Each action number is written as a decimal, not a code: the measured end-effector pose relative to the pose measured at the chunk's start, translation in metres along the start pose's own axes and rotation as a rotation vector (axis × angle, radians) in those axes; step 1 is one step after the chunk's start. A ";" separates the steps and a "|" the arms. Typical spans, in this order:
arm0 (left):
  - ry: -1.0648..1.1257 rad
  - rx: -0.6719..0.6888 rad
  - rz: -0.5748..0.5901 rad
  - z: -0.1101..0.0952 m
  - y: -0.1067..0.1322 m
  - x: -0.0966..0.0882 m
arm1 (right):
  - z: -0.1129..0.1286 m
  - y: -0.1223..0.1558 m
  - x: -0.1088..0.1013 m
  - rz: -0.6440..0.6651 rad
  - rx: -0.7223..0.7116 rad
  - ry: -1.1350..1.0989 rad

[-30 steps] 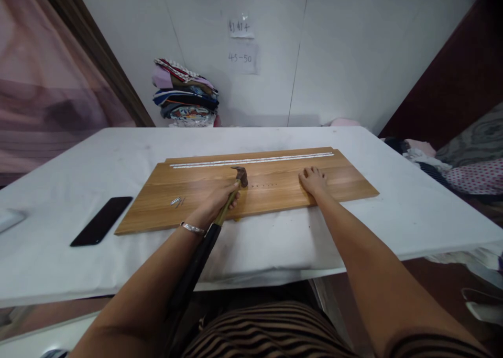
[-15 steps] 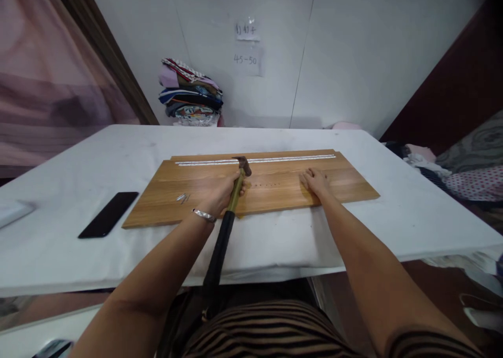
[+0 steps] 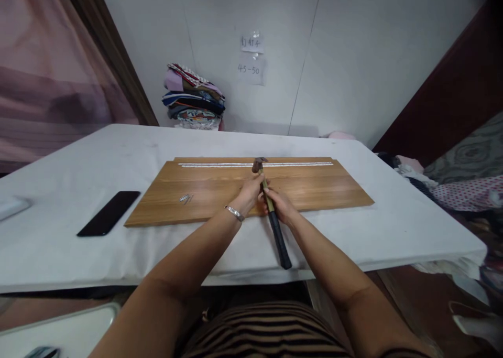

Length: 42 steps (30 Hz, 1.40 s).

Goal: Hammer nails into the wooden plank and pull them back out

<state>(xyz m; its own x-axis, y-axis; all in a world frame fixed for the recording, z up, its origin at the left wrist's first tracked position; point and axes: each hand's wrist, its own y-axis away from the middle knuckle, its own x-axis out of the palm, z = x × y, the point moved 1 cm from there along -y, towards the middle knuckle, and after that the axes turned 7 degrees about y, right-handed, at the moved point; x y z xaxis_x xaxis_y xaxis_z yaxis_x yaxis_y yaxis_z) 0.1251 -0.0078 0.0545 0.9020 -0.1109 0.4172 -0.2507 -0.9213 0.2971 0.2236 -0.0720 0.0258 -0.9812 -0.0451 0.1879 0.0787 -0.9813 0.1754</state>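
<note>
A claw hammer (image 3: 277,237) with a rusty head and black grip is held slantwise over the wooden board (image 3: 188,177). My left hand (image 3: 251,189), with a silver bracelet at the wrist, is closed round the handle just below the head. On the handle lower down, my right hand (image 3: 278,202) is closed too, its fingers partly hidden behind the hammer. Several loose nails (image 3: 185,198) lie on the left part of the board. Two white marked strips (image 3: 220,164) run along its far edge. The row of small marks at the board's middle is now mostly covered by my hands.
A black phone (image 3: 109,214) lies left of the board on the white-covered table (image 3: 165,258). Folded clothes (image 3: 194,96) are stacked at the back against the wall, below two paper notes (image 3: 251,59). A white object (image 3: 13,206) sits at the table's left edge.
The hammer has moved right with my left hand, and its grip end has swung to the right. My right hand has come off the board and taken hold of the handle.
</note>
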 end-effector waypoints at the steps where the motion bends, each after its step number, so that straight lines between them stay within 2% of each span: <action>1: -0.063 0.074 0.046 -0.001 0.002 -0.004 | 0.003 0.002 0.000 0.005 -0.011 0.019; 3: -0.246 0.152 0.137 -0.010 0.005 -0.017 | 0.010 0.007 -0.003 0.052 -0.016 0.045; 4: -0.341 0.139 0.157 -0.015 0.006 -0.026 | 0.014 0.011 -0.005 0.068 -0.010 0.044; 6: -0.538 0.152 0.086 -0.027 0.005 -0.049 | 0.020 0.019 -0.007 0.054 0.024 0.047; 8: -0.877 0.303 -0.052 -0.035 0.004 -0.073 | 0.022 0.026 -0.006 0.004 0.042 0.043; 10: -1.192 0.421 -0.170 -0.034 0.002 -0.091 | 0.021 0.031 -0.002 -0.031 0.050 0.050; 12: -1.390 0.479 -0.183 -0.024 0.001 -0.103 | 0.016 0.033 0.003 -0.041 0.068 0.075; 14: -1.498 0.512 -0.172 -0.012 0.000 -0.109 | 0.010 0.034 0.008 -0.039 0.092 0.102; 18: -1.565 0.522 -0.185 0.001 -0.002 -0.112 | 0.004 0.032 0.013 -0.049 0.109 0.128; 24: -1.577 0.547 -0.180 -0.002 -0.002 -0.112 | 0.002 0.026 0.017 -0.045 0.074 0.155; 31: -1.600 0.564 -0.192 0.001 -0.002 -0.111 | -0.005 0.021 0.021 -0.050 0.141 0.241; 38: -1.605 0.556 -0.197 0.000 0.000 -0.109 | -0.006 0.019 0.021 -0.044 0.096 0.260; 42: -1.602 0.569 -0.199 0.001 0.000 -0.110 | -0.004 0.017 0.023 -0.051 0.126 0.281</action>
<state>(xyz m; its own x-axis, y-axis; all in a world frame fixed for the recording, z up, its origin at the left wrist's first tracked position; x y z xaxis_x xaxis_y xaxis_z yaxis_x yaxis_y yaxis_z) 0.0265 0.0043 0.0078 0.4151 0.1055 -0.9036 -0.2720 -0.9334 -0.2339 0.2018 -0.0902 0.0287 -0.9934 -0.0638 -0.0955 0.0324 -0.9536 0.2992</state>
